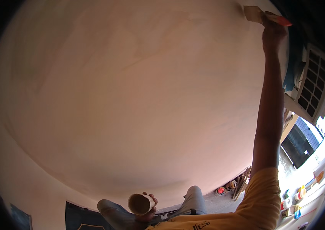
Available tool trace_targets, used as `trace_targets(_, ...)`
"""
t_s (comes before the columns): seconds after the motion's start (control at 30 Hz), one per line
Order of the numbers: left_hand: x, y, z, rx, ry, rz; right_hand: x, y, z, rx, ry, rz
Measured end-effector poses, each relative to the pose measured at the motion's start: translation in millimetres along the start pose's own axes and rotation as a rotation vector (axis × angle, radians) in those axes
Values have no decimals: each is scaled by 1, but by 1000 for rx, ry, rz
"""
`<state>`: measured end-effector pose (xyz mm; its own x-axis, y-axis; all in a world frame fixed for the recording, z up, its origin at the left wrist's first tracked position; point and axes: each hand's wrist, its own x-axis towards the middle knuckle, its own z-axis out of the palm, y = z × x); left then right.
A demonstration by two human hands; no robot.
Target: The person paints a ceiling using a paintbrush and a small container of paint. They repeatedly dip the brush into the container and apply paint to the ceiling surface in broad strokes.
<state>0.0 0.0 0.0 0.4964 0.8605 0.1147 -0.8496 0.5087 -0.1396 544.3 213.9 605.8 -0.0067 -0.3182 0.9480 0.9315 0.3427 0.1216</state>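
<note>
High at the upper right, my right arm stretches up along the pale pinkish wall (139, 96). My right hand (273, 33) is closed round a wide flat paintbrush (253, 14). Its broad tan end points left at the wall, and a red part of it sticks out on the right. Whether the tip touches the wall, I cannot tell. Low in the middle, my left hand (154, 205) grips an off-white cup (139, 204) by its right side, just above my legs. The cup's mouth faces up toward me, and what it holds is unclear.
A gridded window shutter (314, 82) juts out at the right, beside a bright opening. Below it stand several jars and containers (300, 193). Tins (220, 191) and a wooden frame (242, 183) are at the wall's foot. A dark panel (83, 217) is at lower left.
</note>
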Motion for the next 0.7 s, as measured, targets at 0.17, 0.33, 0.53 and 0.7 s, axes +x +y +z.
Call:
trace_targets(0.17, -1, -4, -1, 18, 41, 29, -70, -128, 65, -22, 84, -367)
trace_targets(0.33, 7, -11, -5, -23, -13, 13, -136, -267, 53, 129, -70, -652)
trace_targets(0.53, -29, -1, 11, -2, -45, 38, -108, -291, 33, 748, -272, 32)
trace_targets(0.7, -41, -3, 3, -31, -29, 34, -47, -102, 54, 824, -183, 317)
